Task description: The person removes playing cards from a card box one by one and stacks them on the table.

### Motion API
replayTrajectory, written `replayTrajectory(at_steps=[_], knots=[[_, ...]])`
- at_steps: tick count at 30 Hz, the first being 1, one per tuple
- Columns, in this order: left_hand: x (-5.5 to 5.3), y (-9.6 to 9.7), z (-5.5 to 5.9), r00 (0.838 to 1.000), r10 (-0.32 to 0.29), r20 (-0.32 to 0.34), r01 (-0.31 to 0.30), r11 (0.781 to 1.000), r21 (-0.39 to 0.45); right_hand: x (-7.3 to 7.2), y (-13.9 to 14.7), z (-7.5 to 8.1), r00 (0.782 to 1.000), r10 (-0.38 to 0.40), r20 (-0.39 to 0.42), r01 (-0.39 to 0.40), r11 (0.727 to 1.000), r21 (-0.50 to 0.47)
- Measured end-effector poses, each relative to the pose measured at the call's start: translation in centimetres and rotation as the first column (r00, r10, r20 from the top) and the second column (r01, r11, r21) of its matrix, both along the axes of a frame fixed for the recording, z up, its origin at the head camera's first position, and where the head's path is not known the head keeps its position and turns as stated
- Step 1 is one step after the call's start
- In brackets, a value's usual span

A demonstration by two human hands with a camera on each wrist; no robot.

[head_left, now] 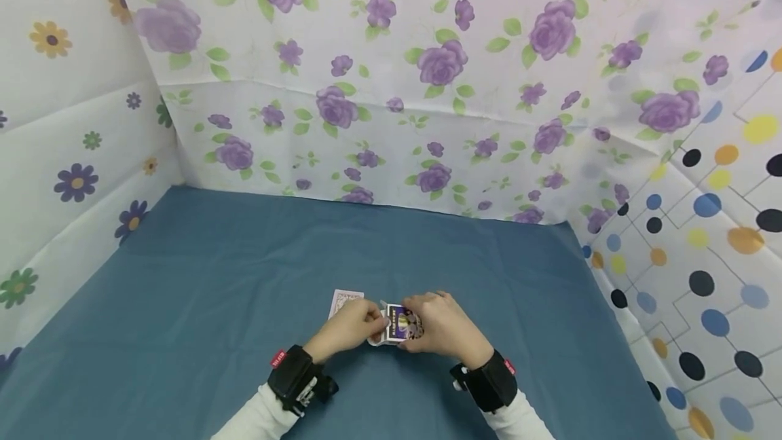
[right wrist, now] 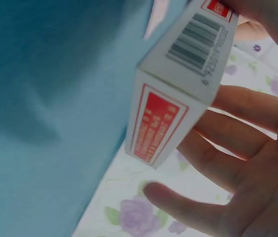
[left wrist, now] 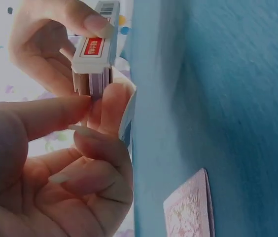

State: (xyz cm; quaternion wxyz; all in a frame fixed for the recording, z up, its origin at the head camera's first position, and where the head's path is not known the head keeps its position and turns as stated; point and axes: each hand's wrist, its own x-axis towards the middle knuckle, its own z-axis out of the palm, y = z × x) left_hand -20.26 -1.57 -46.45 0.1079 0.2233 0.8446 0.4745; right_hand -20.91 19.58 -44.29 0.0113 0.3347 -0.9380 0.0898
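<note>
A small playing-card box point(head_left: 400, 323), purple and yellow on its face, is gripped by my right hand point(head_left: 444, 321) at its right end. White sides with a red label and a barcode show on the box point(right wrist: 178, 89) in the right wrist view. Its flap end is open toward my left hand point(head_left: 351, 328). In the left wrist view, edges of playing cards point(left wrist: 97, 85) show inside the opening, and my left thumb and a finger pinch at them. A thin pile of patterned playing cards point(head_left: 345, 300) lies face down on the cloth behind my left hand.
A blue cloth point(head_left: 244, 257) covers the table. Floral sheets point(head_left: 391, 87) hang along the back and the left side, and a dotted sheet point(head_left: 702, 290) hangs at the right. Black wrist cameras point(head_left: 299, 379) are strapped on both arms.
</note>
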Motion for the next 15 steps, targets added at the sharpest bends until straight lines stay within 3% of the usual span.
replayTrajectory(at_steps=[4,11,15], knots=[[0.08,-0.3,0.15,0.995,-0.005,0.098,0.0,0.999,0.049,0.36,-0.23,0.59,0.999,0.017,0.033,-0.017,1.0,-0.012],[-0.17,-0.5,0.53,0.982,0.021,0.187,-0.042,0.993,0.108,0.53,-0.46,0.95,0.999,0.002,0.04,0.0,0.999,-0.044],[-0.42,-0.61,0.49,0.965,0.01,0.261,-0.053,0.986,0.158,0.4,-0.42,1.08,0.999,0.001,0.044,0.002,0.998,-0.066]])
